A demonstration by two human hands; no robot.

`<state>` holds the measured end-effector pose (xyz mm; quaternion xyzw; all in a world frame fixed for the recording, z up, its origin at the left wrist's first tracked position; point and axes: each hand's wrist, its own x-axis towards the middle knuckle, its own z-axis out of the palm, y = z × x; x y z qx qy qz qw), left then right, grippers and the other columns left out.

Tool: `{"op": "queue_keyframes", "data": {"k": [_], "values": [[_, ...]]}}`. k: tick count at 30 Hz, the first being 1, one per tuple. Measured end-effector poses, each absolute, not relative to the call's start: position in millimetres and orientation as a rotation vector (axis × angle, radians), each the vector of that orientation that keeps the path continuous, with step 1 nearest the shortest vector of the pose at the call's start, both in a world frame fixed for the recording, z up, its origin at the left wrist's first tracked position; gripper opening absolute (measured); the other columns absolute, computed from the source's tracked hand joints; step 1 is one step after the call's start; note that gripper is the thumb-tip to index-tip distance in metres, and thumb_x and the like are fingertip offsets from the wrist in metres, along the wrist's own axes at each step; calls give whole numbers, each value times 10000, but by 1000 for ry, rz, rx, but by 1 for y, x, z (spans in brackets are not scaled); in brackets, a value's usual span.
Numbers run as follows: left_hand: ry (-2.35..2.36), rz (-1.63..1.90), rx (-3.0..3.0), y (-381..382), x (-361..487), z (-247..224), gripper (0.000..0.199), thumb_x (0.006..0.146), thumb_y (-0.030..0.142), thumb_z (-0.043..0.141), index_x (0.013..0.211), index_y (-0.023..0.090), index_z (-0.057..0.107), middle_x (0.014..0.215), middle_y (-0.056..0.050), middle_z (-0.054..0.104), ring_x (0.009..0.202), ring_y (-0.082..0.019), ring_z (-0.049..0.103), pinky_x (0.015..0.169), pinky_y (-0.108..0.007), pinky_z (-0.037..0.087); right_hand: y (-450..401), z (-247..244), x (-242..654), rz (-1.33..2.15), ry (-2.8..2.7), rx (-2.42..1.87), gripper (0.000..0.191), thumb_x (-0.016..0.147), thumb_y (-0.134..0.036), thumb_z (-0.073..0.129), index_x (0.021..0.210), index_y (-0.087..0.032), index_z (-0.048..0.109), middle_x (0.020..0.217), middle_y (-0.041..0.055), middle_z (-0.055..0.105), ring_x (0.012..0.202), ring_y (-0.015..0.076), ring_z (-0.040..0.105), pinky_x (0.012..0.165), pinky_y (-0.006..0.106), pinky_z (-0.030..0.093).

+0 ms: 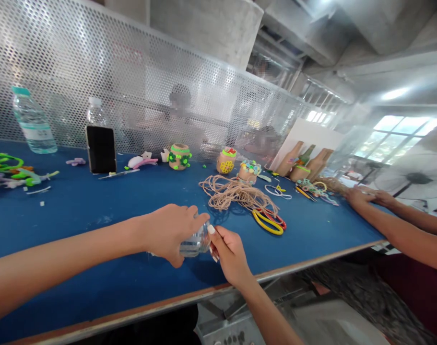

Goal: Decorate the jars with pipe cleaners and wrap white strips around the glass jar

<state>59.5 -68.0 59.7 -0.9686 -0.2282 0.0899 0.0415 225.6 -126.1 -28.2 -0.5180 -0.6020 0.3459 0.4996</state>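
Lying far left on the blue table [77, 225]: green and orange pipe-cleaner crafts [9, 170]. Behind them, water bottle [33, 122], teal cap, label too blurred to read. Next, black phone [100, 149] standing upright, scissors [119, 174] flat just in front. Near the table edge, left hand [171, 232] sits palm-down, fingers curled over a clear plastic container [195, 242]; right hand [230, 254] holds its right side, white-nailed fingers [211, 230] against it. Both closed, gripping it. Further back: three decorated jars [226, 160], jute twine [236, 191] in a loose heap, yellow and red loops [267, 221], cardboard bottle shapes [304, 160]. Far right, a co-worker's hands [362, 196] on the table.
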Motion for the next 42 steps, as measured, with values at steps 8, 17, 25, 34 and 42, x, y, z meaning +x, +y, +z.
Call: {"op": "queue_keyframes", "data": {"k": [8, 17, 25, 34, 42], "values": [[-671, 236, -2986, -66, 55, 59, 942, 606, 364, 747, 1408, 119, 318, 1208, -169, 548, 970, -303, 620, 767, -365, 515, -126, -23, 242, 1221, -1472, -1040, 439, 879, -548, 521, 708, -148, 576, 604, 2, 536, 550, 106, 516, 558, 233, 425], [-721, 307, -2950, -73, 57, 62, 966, 629, 342, 740, 1434, 100, 264, 1270, -204, 518, 1054, -324, 596, 830, -399, 517, -137, -16, 237, 806, -1540, -1223, 148, 772, -275, 639, 729, -136, 661, 629, -9, 551, 529, 75, 459, 484, 190, 358], [-643, 247, -2961, -71, 54, 59, 954, 624, 363, 744, 1419, 72, 304, 1213, -208, 544, 1002, -331, 609, 775, -402, 529, -130, -11, 247, 1181, -1485, -1142, 283, 763, -402, 695, 688, -131, 669, 590, 1, 618, 468, 71, 498, 495, 202, 429], [-646, 267, -2947, -72, 54, 62, 950, 624, 362, 747, 1416, 75, 308, 1188, -193, 555, 977, -322, 613, 748, -380, 524, -128, -9, 250, 1244, -1487, -1112, 254, 768, -372, 712, 715, -125, 678, 595, -4, 627, 499, 86, 582, 541, 206, 472], [-688, 266, -2954, -72, 55, 58, 999, 608, 350, 756, 1438, 78, 271, 1265, -223, 513, 1059, -348, 590, 807, -398, 521, -134, -4, 239, 1087, -1462, -1279, 148, 710, -277, 675, 673, -137, 646, 495, -21, 584, 442, 107, 569, 473, 209, 450]]}}
